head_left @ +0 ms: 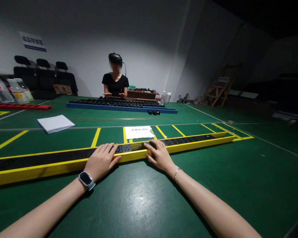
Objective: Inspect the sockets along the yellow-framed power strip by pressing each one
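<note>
A long yellow rail with a black inner strip point(193, 142) lies across the green table in front of me. My left hand point(102, 160), with a watch on its wrist, rests flat on the rail, fingers stretched out beside a small black socket module point(124, 148). My right hand point(160, 155), a bracelet on its wrist, lies open on the rail a little to the right, fingertips on the black strip. Several more black modules point(172, 141) sit in the rail farther right.
A printed white sheet point(139, 132) and a white booklet point(55, 123) lie beyond the rail. A person in black sits across the table behind a blue rail point(119, 107) full of black parts. A red rail point(20, 106) and plastic bottles stand far left.
</note>
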A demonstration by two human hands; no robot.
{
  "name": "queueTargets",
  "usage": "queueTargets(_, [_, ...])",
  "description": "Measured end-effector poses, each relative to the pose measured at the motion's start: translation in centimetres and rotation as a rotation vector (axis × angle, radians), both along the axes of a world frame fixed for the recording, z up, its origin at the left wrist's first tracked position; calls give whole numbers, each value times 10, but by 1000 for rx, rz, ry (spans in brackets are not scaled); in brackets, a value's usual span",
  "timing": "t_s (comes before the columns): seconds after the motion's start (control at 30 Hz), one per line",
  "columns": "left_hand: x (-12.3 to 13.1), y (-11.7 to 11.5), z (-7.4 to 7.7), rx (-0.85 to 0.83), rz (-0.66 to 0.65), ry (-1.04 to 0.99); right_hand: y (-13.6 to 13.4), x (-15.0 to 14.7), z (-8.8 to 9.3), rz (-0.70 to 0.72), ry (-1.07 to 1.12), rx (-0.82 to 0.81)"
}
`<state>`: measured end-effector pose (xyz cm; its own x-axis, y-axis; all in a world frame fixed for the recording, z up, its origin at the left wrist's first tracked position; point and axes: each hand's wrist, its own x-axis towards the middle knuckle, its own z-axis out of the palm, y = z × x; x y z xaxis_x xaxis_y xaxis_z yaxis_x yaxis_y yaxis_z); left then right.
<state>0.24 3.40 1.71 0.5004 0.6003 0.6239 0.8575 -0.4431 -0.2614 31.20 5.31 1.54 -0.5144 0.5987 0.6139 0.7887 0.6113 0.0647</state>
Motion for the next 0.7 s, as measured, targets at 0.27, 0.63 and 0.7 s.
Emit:
queueTargets(0.27, [1,1,-1,5,8,-4,-10,-28,3,92,62,21])
queueTargets(0.63, [4,0,-3,37,10,-13,-9,-89,19,-134,-149,-195])
queueTargets(0.7, [3,0,-4,40,-1,-24,-8,-89,17,-124,-133,-179])
